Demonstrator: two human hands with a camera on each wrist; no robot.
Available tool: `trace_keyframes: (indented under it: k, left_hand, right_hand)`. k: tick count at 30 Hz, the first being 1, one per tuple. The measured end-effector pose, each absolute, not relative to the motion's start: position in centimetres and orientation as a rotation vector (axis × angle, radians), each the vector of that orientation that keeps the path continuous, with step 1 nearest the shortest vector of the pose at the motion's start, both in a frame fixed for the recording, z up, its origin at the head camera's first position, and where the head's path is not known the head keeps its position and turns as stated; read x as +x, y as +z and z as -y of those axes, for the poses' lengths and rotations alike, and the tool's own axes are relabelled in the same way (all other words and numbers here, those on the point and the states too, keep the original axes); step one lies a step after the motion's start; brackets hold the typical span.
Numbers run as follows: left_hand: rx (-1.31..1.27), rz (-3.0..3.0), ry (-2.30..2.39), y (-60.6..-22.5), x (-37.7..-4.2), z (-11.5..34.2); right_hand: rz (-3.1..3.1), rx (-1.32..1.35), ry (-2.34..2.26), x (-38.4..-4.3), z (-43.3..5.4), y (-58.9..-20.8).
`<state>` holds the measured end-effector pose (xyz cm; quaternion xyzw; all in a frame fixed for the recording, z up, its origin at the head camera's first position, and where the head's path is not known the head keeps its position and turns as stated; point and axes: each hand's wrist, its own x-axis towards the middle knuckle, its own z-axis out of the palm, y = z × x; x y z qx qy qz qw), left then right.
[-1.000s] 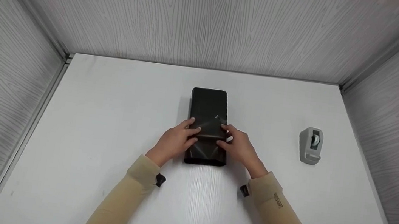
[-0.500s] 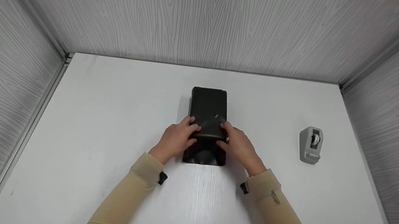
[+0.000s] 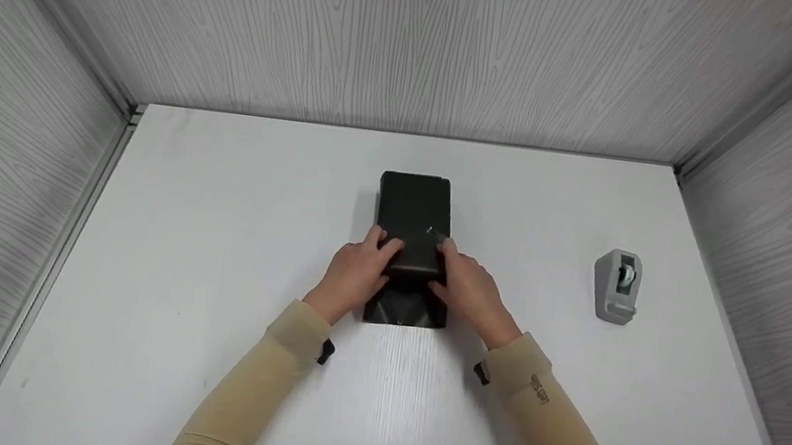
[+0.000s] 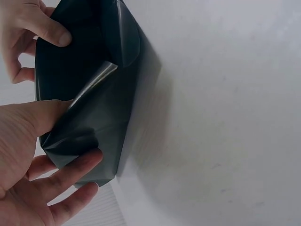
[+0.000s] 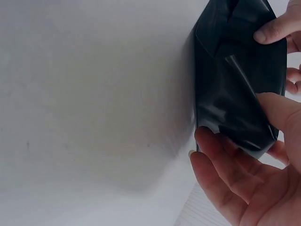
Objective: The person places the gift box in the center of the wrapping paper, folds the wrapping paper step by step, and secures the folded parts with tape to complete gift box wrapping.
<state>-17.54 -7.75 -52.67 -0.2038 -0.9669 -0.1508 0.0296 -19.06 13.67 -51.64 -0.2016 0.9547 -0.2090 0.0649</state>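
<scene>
A long box-shaped package (image 3: 412,205) in glossy black wrapping paper lies lengthwise at the middle of the table. Past its step-down edge, the near end flap (image 3: 406,310) lies lower, with slanting creases. My left hand (image 3: 354,272) holds the package's left side, thumb at the folded near end and fingers over the side and top. Opposite it, my right hand (image 3: 471,289) grips the right side the same way. Both wrist views show a raised fold (image 4: 91,84) of the paper, with a thumb tucked behind it. A small shiny mark (image 3: 430,230) shows on top.
A grey tape dispenser (image 3: 616,287) with a roll in it stands on the right of the white table (image 3: 218,193). Wood-grain panels (image 3: 418,44) close off the back and both sides.
The near end has gone from a rounded open mouth to a flatter flap with slanting creases. Both hands have slid slightly away from the body along the package.
</scene>
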Motion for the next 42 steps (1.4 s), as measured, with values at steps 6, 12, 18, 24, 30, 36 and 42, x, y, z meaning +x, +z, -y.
trace_keyframes:
  k: [6, 12, 18, 24, 30, 36, 42]
  left_hand:
    - [-0.677, 2.965, -0.463, -52.7, -17.6, 8.0]
    - [-0.678, 2.982, -0.489, -52.9, -17.7, 8.1]
    - [-0.652, 2.984, -0.479, -53.1, -17.8, 8.0]
    - [-0.642, 2.997, -0.466, -53.1, -17.8, 7.8]
    - [-0.672, 3.031, -0.478, -52.8, -17.6, 8.0]
    - [-0.699, 3.016, -0.509, -52.8, -17.5, 8.3]
    - [-0.695, 2.953, -0.517, -53.5, -17.6, 8.4]
  right_hand:
    - [-2.935, -0.653, -0.557, -19.0, -13.4, -51.9]
    - [-3.003, -0.699, -0.464, -18.8, -13.2, -52.1]
    - [-3.052, -0.721, -0.431, -18.8, -13.0, -52.3]
    - [-3.05, -0.685, -0.433, -18.8, -12.7, -52.5]
    - [-3.092, -0.703, -0.386, -18.9, -12.5, -52.6]
    - [-3.091, -0.683, -0.42, -18.9, -12.6, -52.7]
    - [-3.072, -0.663, -0.448, -19.0, -12.7, -52.8]
